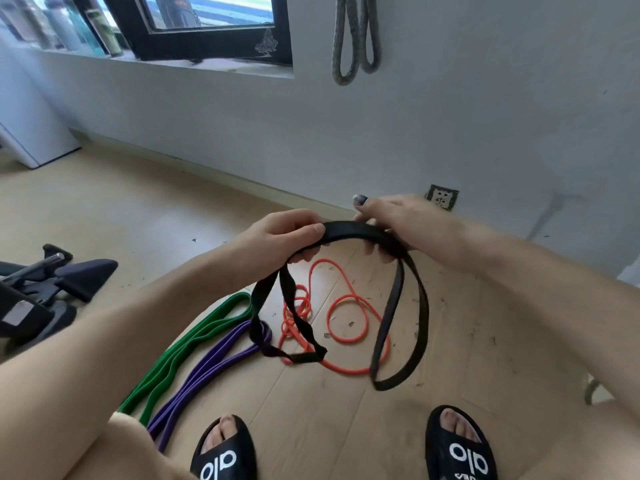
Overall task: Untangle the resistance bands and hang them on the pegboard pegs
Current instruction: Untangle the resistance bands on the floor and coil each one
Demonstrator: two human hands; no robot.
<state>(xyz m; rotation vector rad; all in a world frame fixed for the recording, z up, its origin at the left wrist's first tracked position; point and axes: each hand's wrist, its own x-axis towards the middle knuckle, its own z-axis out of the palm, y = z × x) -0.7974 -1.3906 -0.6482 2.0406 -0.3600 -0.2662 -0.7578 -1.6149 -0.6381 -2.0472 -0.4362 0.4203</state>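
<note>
Both hands hold a black resistance band point(420, 306) above the wooden floor. My left hand point(284, 233) pinches its upper arc at the left, and my right hand point(398, 216) grips the same arc at the right. Below my hands the black band hangs in several loops. One loop is twisted at lower left. A thin orange band point(346, 299) lies tangled on the floor beneath it. A green band point(194, 337) and a purple band point(214, 362) lie side by side on the floor to the left. A grey band point(356, 39) hangs on the wall above.
My two feet in black slides point(225, 452) stand at the bottom edge. Dark exercise equipment point(45, 289) sits on the floor at far left. A wall socket point(442, 197) is just behind my right hand. A window point(207, 26) is at upper left.
</note>
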